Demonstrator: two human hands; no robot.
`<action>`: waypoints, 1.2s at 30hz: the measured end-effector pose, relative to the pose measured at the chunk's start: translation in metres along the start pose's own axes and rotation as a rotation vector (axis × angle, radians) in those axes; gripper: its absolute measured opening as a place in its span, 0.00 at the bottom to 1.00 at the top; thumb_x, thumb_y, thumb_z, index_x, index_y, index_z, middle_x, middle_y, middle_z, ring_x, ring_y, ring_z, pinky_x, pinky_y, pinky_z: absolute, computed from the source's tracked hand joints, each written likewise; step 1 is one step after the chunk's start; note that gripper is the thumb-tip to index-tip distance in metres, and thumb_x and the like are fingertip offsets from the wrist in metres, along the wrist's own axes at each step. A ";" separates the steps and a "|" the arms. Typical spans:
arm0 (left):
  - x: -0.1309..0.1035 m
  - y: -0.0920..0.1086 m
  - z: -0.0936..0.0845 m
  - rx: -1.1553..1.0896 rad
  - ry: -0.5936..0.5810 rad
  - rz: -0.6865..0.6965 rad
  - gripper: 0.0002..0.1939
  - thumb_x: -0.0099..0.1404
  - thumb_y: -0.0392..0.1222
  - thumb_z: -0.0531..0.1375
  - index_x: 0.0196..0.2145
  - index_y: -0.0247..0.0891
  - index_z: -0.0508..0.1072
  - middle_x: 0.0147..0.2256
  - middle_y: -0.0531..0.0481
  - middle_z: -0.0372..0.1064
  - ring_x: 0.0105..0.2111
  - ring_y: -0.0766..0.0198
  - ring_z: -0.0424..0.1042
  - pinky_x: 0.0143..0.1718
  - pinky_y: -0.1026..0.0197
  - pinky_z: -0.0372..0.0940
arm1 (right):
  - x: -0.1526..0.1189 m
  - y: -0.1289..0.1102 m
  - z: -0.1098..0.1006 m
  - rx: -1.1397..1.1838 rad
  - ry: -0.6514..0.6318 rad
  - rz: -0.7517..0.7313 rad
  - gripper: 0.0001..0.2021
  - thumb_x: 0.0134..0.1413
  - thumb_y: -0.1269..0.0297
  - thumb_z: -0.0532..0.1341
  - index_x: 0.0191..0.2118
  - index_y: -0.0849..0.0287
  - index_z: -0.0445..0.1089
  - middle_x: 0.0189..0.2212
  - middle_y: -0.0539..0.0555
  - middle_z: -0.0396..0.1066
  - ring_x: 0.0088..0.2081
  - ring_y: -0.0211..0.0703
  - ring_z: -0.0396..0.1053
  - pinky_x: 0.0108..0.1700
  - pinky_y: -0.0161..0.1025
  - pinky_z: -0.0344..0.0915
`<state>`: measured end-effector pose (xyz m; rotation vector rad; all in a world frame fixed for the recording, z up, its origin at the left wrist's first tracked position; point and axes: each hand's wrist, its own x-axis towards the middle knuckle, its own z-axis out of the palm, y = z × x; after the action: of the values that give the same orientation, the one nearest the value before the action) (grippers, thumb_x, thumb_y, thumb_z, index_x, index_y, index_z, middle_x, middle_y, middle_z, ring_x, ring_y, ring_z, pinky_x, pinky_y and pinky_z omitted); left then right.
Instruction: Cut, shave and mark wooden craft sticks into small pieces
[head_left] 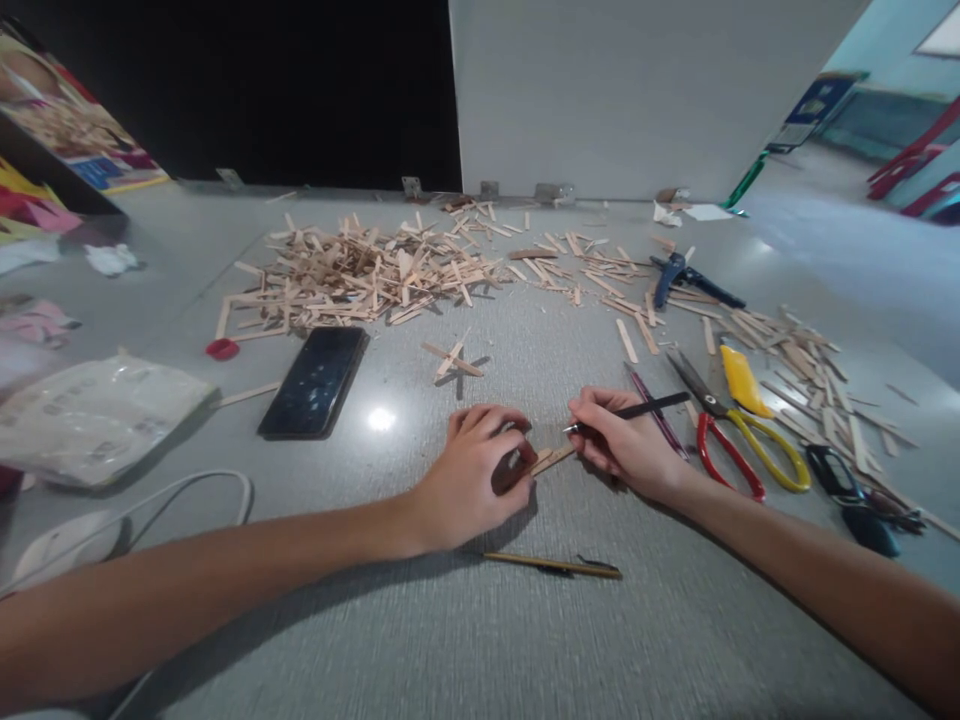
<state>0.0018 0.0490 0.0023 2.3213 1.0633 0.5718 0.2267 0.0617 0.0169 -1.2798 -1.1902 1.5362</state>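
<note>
My left hand (480,470) is closed, its curled fingers and thumb pinching flat wooden craft sticks (553,459) low over the grey table. In my right hand (619,440) is a slim black pen-shaped tool (649,405); its pale metal tip points left, just above the sticks. My right fingertips are close to the sticks' far end, and I cannot tell whether they touch it. Beyond my left hand lies a small star of crossed sticks (453,361). A gold pen (551,565) rests on the table nearer to me.
A large heap of craft sticks (375,265) lies at the back. On the left are a phone (315,382) and a plastic bag (105,415). Scissors (731,425), a yellow cutter (744,380), dark clippers (690,280) and more sticks (832,390) lie right.
</note>
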 end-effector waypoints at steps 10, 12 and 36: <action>0.001 -0.008 0.002 -0.004 0.091 0.042 0.10 0.77 0.34 0.58 0.40 0.41 0.80 0.41 0.48 0.78 0.47 0.53 0.74 0.54 0.48 0.65 | 0.002 0.002 -0.001 0.042 0.001 -0.007 0.23 0.51 0.46 0.72 0.22 0.55 0.64 0.17 0.47 0.72 0.10 0.28 0.54 0.09 0.26 0.46; 0.001 -0.009 0.002 -0.011 0.095 0.023 0.09 0.78 0.35 0.58 0.41 0.41 0.79 0.39 0.49 0.78 0.44 0.54 0.75 0.52 0.49 0.65 | 0.002 0.002 -0.001 0.045 -0.001 -0.012 0.23 0.50 0.46 0.73 0.21 0.55 0.65 0.17 0.47 0.72 0.10 0.28 0.54 0.09 0.26 0.46; -0.004 -0.002 -0.003 -0.092 0.030 0.247 0.11 0.79 0.41 0.57 0.44 0.40 0.80 0.37 0.48 0.80 0.40 0.56 0.74 0.50 0.51 0.64 | -0.006 0.002 0.007 -0.228 0.135 -0.112 0.22 0.56 0.43 0.69 0.23 0.55 0.69 0.12 0.46 0.67 0.12 0.32 0.59 0.13 0.30 0.55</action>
<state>-0.0031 0.0475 0.0029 2.3849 0.7504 0.7350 0.2206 0.0544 0.0167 -1.4148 -1.3535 1.2406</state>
